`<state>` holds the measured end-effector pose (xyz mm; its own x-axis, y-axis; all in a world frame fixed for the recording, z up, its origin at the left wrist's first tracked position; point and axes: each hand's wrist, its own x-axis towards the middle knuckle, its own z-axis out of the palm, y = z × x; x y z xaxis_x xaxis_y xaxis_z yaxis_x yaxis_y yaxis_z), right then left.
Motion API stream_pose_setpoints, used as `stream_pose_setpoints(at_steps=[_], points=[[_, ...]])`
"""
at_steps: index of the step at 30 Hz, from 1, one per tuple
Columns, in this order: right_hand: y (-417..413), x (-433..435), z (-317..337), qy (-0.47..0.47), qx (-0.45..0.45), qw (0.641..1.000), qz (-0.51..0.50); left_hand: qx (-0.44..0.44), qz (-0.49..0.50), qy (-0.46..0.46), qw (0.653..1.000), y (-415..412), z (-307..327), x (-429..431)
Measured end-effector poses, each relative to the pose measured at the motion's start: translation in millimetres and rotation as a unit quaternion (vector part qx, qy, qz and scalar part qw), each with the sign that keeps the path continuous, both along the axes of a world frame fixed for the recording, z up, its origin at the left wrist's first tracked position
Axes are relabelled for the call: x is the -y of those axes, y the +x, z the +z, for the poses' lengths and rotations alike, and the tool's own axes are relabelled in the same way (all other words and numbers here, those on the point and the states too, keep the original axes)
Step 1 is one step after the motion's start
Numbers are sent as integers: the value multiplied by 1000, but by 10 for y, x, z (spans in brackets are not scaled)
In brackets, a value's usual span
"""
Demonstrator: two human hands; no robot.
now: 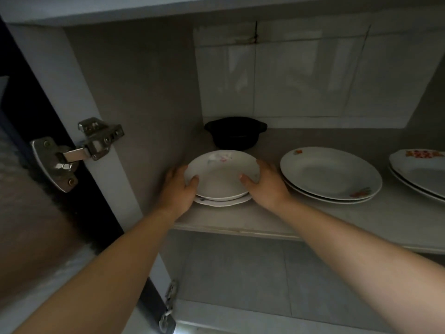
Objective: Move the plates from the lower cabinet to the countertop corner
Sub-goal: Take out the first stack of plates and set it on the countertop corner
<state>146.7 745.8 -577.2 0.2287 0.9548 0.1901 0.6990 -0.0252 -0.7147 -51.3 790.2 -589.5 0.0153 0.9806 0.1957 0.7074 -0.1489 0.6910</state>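
A small stack of white plates (pixel 220 178) with a faint pink flower sits at the left of the cabinet shelf (pixel 313 220). My left hand (pixel 179 186) grips the stack's left rim, thumb over the top plate's edge. My right hand (pixel 266 184) grips the right rim the same way. A flatter plate (pixel 225 202) shows beneath the top one. To the right lies a stack of two wider plates (pixel 331 174) with orange flowers. Further right, cut by the frame edge, is another stack of patterned plates (pixel 419 167).
A black pot (pixel 236 133) with side handles stands behind the held stack, against the back wall. The cabinet's left wall (pixel 134 112) is close to my left hand. The open door with a metal hinge (pixel 79 150) is at left. A lower compartment (pixel 240 268) shows below the shelf.
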Motion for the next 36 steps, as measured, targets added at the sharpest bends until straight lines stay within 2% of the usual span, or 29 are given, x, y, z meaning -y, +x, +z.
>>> stream_pose_setpoints(at_steps=[6, 16, 22, 26, 30, 36], points=[[63, -44, -5, 19, -11, 1000, 2, 110, 16, -35, 993, 193, 46, -1], [134, 198, -12, 17, -52, 998, 31, 133, 27, -29, 990, 278, -2, 386], [224, 452, -9, 19, -87, 995, 43, 165, 2, -35, 986, 137, -96, 636], [247, 489, -29, 10, -110, 993, 27, 151, -7, -41, 988, 41, -29, 586], [232, 477, -27, 3, -138, 990, 20, 189, -13, -75, 979, 34, 92, 521], [201, 452, 25, -16, -116, 993, 2, 203, -24, -77, 976, 56, 84, 590]])
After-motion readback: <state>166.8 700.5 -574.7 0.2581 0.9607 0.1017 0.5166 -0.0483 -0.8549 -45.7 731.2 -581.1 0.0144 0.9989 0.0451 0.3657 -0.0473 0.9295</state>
